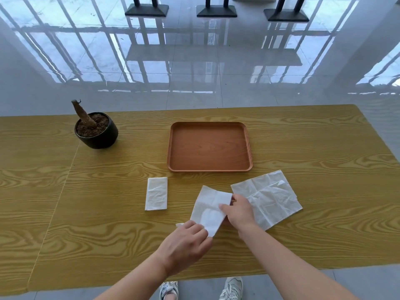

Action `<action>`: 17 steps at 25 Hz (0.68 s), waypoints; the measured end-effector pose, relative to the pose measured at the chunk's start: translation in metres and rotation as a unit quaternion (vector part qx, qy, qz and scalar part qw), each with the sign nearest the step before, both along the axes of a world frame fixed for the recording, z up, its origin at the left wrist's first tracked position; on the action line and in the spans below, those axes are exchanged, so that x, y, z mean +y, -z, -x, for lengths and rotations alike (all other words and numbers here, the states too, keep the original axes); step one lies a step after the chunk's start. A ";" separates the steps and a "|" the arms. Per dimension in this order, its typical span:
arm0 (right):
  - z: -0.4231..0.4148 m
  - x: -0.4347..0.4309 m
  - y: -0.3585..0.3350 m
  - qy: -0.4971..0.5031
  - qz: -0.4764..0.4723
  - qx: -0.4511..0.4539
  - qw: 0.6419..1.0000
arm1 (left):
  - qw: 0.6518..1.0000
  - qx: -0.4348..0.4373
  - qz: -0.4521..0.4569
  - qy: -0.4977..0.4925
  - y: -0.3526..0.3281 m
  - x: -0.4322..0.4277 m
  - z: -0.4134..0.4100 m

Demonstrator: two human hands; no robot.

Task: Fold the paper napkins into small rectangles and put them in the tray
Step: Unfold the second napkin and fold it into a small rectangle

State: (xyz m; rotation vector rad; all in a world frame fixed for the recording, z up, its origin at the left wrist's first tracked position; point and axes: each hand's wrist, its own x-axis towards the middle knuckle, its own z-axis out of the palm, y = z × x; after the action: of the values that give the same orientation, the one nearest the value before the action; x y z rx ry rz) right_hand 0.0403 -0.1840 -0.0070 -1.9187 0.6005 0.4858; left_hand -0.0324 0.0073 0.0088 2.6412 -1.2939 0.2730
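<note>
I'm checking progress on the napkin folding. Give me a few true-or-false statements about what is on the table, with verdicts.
1. A folded napkin lies in the tray. False: it lies on the table, outside the tray, near its front left corner.
2. The left hand and right hand both grip one half-folded napkin. True.
3. The plant pot stands right of the tray. False: it stands to its left.
4. Open napkins lie right of the right hand. True.

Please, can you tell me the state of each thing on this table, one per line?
Tray: empty.
Folded napkin: narrow rectangle, lying outside the tray.
Held napkin: partly folded, pinched by left hand and right hand.
Open napkin: unfolded, creased, lying flat.
Pot: upright, holding soil and a bare stump.
</note>
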 end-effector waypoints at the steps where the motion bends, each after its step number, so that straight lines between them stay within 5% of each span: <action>1: -0.001 0.000 0.001 -0.032 0.051 -0.015 0.998 | 1.000 0.009 0.003 -0.011 0.003 0.003 0.004; 7: -0.022 -0.001 -0.006 -0.105 0.060 -0.100 0.988 | 0.992 0.068 0.065 -0.084 0.010 -0.007 0.019; 13: 0.015 -0.020 -0.014 -0.161 0.162 -0.245 0.942 | 0.938 0.184 0.172 -0.237 0.010 -0.041 0.012; 17: 0.062 -0.040 -0.004 -0.303 0.111 -0.191 0.927 | 0.934 0.195 0.161 -0.250 0.008 -0.045 0.002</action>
State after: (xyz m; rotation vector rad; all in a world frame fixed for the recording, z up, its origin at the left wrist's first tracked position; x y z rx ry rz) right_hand -0.0214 -0.2237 -0.0029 -2.3316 -0.2185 0.4156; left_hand -0.0348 -0.0375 0.0006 2.5140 -0.4038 0.0155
